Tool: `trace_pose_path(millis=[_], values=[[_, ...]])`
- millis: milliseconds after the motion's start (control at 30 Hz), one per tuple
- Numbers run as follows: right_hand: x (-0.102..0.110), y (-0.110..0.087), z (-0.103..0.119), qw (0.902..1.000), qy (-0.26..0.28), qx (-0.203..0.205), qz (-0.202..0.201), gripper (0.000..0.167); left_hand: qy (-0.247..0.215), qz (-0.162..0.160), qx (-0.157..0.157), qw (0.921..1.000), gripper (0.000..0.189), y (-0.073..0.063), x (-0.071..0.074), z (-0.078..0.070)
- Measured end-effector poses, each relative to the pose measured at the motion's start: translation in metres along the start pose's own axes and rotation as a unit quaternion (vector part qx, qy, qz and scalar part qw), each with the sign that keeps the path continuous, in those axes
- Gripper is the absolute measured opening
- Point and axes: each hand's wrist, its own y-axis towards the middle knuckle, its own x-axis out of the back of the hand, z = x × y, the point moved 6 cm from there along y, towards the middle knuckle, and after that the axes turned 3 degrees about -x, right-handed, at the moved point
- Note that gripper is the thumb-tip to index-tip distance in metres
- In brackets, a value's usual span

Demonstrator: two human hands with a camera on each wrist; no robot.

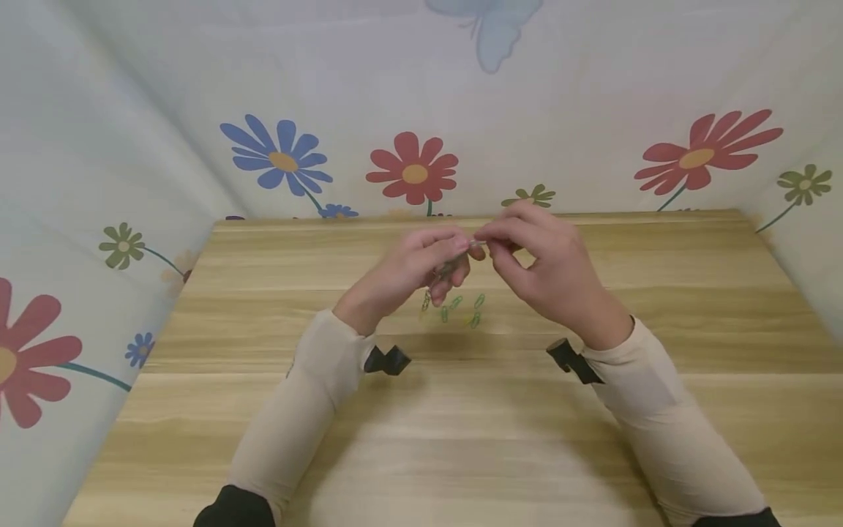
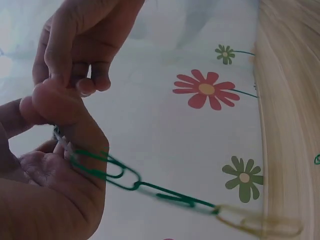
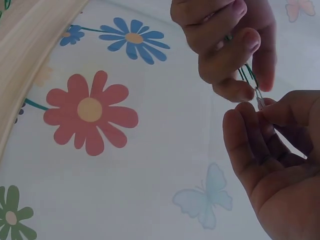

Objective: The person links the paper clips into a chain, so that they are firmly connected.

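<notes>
The left hand [image 1: 408, 271] pinches a thin wire clip chain [image 2: 150, 187], green links dangling below its palm. Just beside it, the right hand [image 1: 546, 274] pinches the chain's top end. Loose clips [image 1: 464, 309] lie beneath on the wood-grain worktop [image 1: 461, 439].

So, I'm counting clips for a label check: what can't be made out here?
- Loose green paper clips on the wooden table: head view, too small to count.
- Chain of linked green paper clips: left wrist view, far end blurred.
- Silver clip pinched between left hand and right hand: fingers hide most of it.
</notes>
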Motion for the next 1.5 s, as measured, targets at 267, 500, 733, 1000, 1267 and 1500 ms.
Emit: trace_pose_path(millis=[267, 500, 733, 1000, 1267, 1500], values=[[-0.004, 0.000, 0.005, 0.9987, 0.047, -0.015, 0.010, 0.019, -0.014, 0.015, -0.019, 0.9996, 0.019, -0.005, -0.002, -0.001], [0.003, 0.000, -0.011, 0.9951, 0.069, -0.070, 0.013, 0.019, -0.046, 0.002, -0.023, 0.9987, 0.015, -0.002, 0.008, -0.005], [-0.025, -0.012, -0.054, 0.9547, -0.012, -0.218, 0.202, 0.014, -0.049, -0.048, -0.052, 0.9963, 0.021, -0.003, 0.027, -0.015], [-0.071, -0.042, -0.097, 0.9018, -0.023, -0.260, 0.345, 0.016, -0.047, -0.068, -0.033, 0.9960, 0.025, -0.005, 0.032, -0.013], [-0.104, -0.068, -0.114, 0.8706, -0.033, -0.263, 0.414, 0.017, -0.033, -0.080, -0.041, 0.9954, 0.018, -0.003, 0.035, -0.015], [-0.112, -0.074, -0.112, 0.8597, -0.068, -0.262, 0.433, 0.006, -0.038, -0.074, -0.048, 0.9954, 0.016, -0.004, 0.035, -0.014]])
